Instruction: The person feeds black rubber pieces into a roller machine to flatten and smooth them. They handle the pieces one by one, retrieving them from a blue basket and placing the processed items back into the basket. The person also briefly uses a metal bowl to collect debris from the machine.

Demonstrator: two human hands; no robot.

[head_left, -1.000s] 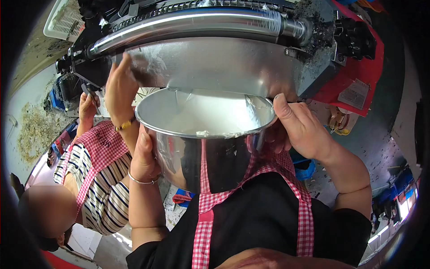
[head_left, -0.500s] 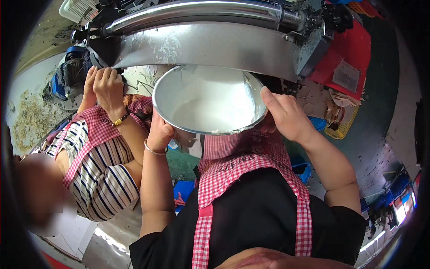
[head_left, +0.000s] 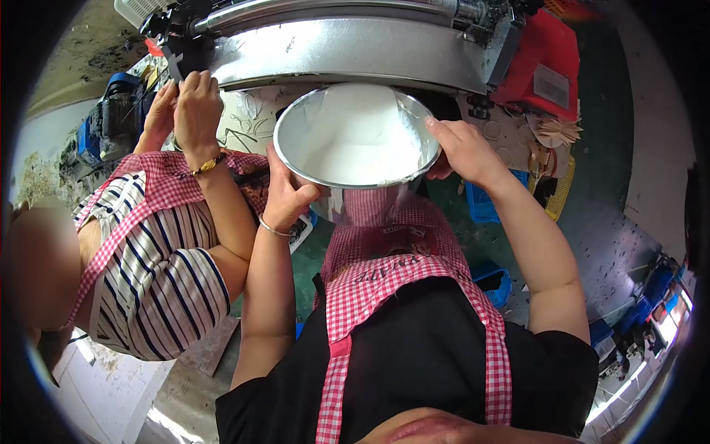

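Between my two hands is a deep shiny metal bowl, its mouth facing up toward me. Thick white paste coats its inside and reaches the far rim. My left hand is closed on the bowl's left side, thumb out against the outer wall below the rim. On the right rim rests the thumb of my right hand, with the other fingers curled beneath, partly hidden. Just beyond the bowl runs the wide metal trough of a machine, under a shiny roller.
At left, a co-worker in a striped shirt has both hands raised at the machine's left end. A red panel stands at right, above a yellow basket and a blue basket. Another blue basket sits lower.
The bowl and my hands have shifted slightly right and up in view, and more of the bowl's outer wall shows. The machine sits higher in the picture. The co-worker's hands have moved up and right.
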